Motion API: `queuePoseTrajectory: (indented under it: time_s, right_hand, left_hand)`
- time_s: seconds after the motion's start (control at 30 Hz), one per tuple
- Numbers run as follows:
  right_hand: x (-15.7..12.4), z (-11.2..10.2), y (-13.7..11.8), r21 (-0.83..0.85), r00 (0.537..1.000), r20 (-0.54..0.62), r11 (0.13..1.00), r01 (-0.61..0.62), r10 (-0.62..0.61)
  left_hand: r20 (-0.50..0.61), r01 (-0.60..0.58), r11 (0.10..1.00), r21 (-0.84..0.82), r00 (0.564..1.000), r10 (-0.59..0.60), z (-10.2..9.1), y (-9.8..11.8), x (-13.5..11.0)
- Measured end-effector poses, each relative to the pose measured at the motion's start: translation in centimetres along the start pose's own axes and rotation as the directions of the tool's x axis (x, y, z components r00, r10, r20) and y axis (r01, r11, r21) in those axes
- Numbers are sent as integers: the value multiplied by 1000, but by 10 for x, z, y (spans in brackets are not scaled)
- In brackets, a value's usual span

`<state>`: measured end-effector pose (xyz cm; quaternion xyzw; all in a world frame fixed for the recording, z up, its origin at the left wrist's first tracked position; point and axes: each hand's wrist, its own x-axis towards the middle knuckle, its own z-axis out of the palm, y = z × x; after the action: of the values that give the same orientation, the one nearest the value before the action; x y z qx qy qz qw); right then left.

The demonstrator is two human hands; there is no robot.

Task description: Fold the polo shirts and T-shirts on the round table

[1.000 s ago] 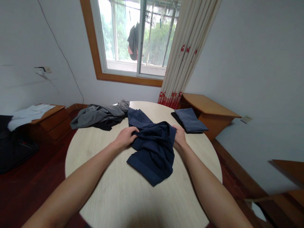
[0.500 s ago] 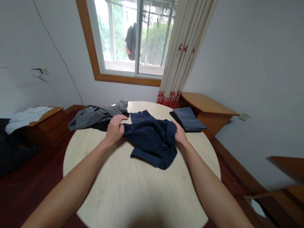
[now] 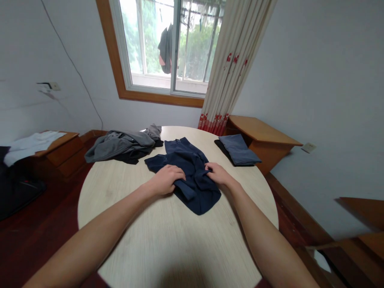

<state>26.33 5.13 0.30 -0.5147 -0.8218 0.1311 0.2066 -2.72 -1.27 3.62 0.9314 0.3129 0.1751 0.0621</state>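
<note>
A crumpled navy blue garment (image 3: pixel 187 168) lies on the round pale wooden table (image 3: pixel 168 236). My left hand (image 3: pixel 166 180) rests on the garment's near left part, fingers curled and gripping a fold of the cloth. On the garment's right side, my right hand (image 3: pixel 219 174) pinches the fabric with its fingers closed. The two hands sit close together, a short gap of navy cloth between them.
A heap of grey and black clothes (image 3: pixel 123 145) lies at the table's far left. A folded grey-blue garment (image 3: pixel 238 149) sits at the far right edge. Wooden cabinets (image 3: pixel 261 134) stand right of the table, a low drawer unit (image 3: pixel 57 150) left.
Both hands have come inward and nearer to me on the navy garment. The left hand left the far left corner, which now lies spread flat on the table.
</note>
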Motion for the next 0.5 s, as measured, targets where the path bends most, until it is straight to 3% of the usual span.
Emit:
queuePoseTrajectory:
  time_s: [0.07,0.13,0.2,0.23,0.27,0.3,0.33,0.37,0.4,0.43,0.5]
  right_hand:
    - [-4,-10,-12,-67,995,65,995,-72,77]
    - [-11,-21,-32,-86,981,136,988,-125,136]
    - [-23,-31,-59,4,941,319,992,-126,118]
    - [-29,-34,-73,111,877,478,987,-114,48]
    - [-36,-37,-87,252,758,648,960,-121,-75]
    - [-42,-39,-100,385,590,776,909,-161,-225]
    - [-46,-40,-109,481,421,832,849,-220,-362]
    - [-49,-40,-115,553,319,824,786,-276,-468]
    - [-49,-40,-117,614,312,787,728,-305,-533]
    - [-47,-39,-114,666,403,736,687,-289,-544]
    - [-38,-34,-98,694,733,550,707,-135,-400]
  left_hand:
    - [-236,146,987,67,963,-126,-17,-17,-5]
    - [-475,369,924,97,833,-283,-33,-34,-12]
    - [-587,563,823,70,690,-423,-42,-49,-19]
    - [-594,625,779,50,646,-480,-44,-54,-22]
    - [-579,663,748,33,622,-527,-45,-58,-24]
    - [-552,685,728,20,615,-563,-44,-60,-24]
    - [-523,698,716,10,613,-591,-42,-61,-24]
    - [-496,706,709,2,616,-612,-39,-60,-23]
    - [-469,706,708,-4,624,-625,-37,-58,-21]
    - [-446,703,711,-8,634,-632,-34,-55,-20]
    - [-405,693,721,-6,658,-635,-29,-50,-16]
